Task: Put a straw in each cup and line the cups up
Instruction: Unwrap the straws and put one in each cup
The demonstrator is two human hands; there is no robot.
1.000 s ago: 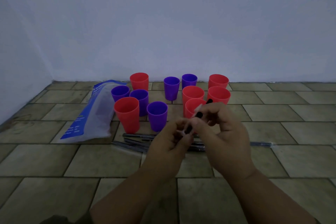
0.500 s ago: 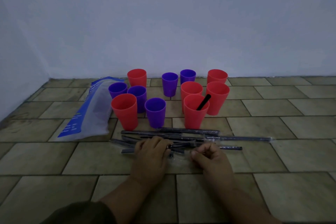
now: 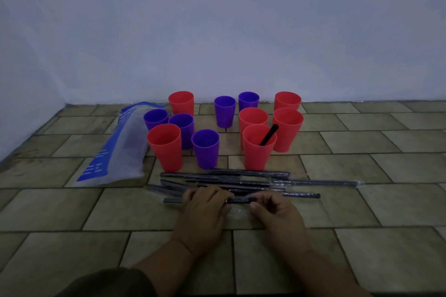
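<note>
I see left hand [image 3: 205, 210] curled over one wrapped straw [image 3: 240, 200], right hand [image 3: 277, 214] pinching its other end | straw pile [image 3: 241, 179] between them and the red cup [image 3: 256, 154] | black straw [image 3: 269, 134] leans inside that cup | remaining cups [image 3: 205, 149] left of and behind it

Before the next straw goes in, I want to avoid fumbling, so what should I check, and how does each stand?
1. Straw held: left hand and right hand both hold one wrapped straw low over the floor: ok.
2. Wrapper off: clear film shows around it: not ok.
3. Cups upright: all eleven stand: ok.
4. Cups filled: only the front red cup holds a black straw: not ok.
5. Cups lined up: clustered, no row: not ok.
6. Enough straws in the pile: they overlap: cannot tell.
</note>
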